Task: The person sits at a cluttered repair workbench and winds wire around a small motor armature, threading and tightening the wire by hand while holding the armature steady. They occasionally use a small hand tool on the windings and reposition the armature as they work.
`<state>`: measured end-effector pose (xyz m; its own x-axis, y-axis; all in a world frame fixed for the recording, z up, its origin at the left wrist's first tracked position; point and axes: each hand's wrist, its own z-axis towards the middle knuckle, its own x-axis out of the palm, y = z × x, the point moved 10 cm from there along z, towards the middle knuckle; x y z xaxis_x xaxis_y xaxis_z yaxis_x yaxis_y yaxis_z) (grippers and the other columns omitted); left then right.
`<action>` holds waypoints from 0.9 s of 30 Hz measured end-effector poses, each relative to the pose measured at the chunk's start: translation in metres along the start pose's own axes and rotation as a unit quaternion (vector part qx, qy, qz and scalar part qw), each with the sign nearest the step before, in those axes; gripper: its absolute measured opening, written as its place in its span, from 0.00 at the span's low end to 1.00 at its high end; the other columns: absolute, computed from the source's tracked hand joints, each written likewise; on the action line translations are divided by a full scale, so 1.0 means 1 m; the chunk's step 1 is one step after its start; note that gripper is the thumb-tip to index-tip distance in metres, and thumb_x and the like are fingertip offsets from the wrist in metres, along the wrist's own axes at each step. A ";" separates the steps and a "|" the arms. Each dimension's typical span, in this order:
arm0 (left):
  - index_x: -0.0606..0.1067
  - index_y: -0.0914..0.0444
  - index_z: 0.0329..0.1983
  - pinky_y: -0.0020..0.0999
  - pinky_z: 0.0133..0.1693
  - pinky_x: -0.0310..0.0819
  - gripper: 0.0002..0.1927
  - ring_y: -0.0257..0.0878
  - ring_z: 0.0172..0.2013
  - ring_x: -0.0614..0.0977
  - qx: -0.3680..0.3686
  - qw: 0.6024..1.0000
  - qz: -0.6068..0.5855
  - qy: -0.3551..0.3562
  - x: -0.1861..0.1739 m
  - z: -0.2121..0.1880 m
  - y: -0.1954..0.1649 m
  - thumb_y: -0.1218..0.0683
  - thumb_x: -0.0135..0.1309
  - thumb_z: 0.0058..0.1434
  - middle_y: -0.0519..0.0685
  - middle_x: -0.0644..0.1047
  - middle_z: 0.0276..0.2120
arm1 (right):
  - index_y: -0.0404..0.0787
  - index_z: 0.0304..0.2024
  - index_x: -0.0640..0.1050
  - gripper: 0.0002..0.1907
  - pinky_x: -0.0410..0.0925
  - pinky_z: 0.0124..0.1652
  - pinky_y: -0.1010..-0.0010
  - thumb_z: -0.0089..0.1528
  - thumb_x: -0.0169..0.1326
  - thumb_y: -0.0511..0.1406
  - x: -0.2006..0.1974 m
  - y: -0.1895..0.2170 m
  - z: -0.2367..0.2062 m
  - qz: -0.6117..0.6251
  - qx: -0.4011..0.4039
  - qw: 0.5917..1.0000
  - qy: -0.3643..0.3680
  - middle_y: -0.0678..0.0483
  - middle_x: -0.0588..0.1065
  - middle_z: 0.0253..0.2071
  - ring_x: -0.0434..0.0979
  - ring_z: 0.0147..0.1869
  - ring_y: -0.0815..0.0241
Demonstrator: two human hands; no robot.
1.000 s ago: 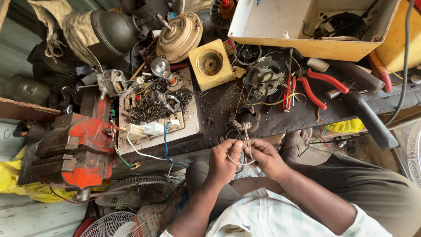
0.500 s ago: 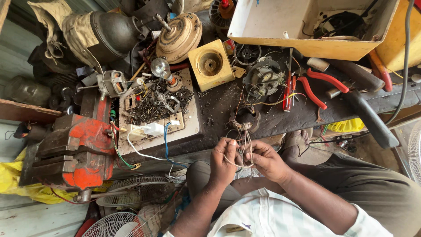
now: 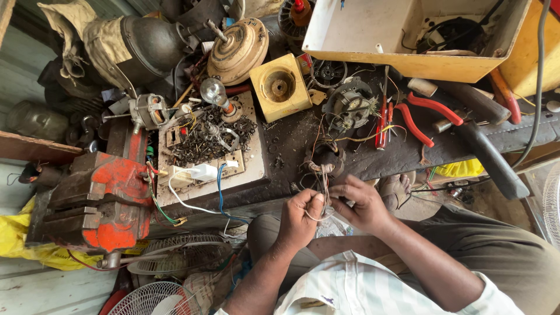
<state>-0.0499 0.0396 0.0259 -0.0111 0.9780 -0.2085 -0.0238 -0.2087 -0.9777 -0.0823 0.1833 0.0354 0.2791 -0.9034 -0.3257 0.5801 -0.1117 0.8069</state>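
Repair workshop: grimy workbench (image 3: 291, 146) w/ red vise (image 3: 99, 198), pliers (image 3: 420, 114), motor parts (image 3: 350, 105) (fan motors, mostly), loose screws (image 3: 204, 140), fan guards (image 3: 157, 297) below.

left hand (image 3: 298, 217) fingers curled (pinching) | right hand (image 3: 363, 204) closed, touching left

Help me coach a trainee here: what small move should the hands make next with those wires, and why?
Probably draw the wire bundle a little further toward the body. Both the left hand and the right hand pinch its strands at the bench edge, and the bundle runs taut up to the dark coil, so the strands look only partly freed.
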 end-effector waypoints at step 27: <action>0.71 0.68 0.63 0.26 0.28 0.67 0.20 0.26 0.24 0.71 0.061 0.996 0.029 0.066 0.010 0.003 -0.035 0.53 0.53 0.72 0.44 0.72 0.21 | 0.38 0.49 0.73 0.17 0.70 0.34 0.74 0.61 0.63 0.31 -0.019 -0.015 -0.020 0.058 0.159 0.985 -0.036 0.57 0.78 0.30 0.75 0.32 0.69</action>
<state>-0.0527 0.0570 0.0584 0.1155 0.9550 -0.2732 -0.1490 -0.2552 -0.9553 -0.0816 0.2105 0.0194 0.2682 -0.9434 -0.1952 0.2756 -0.1191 0.9539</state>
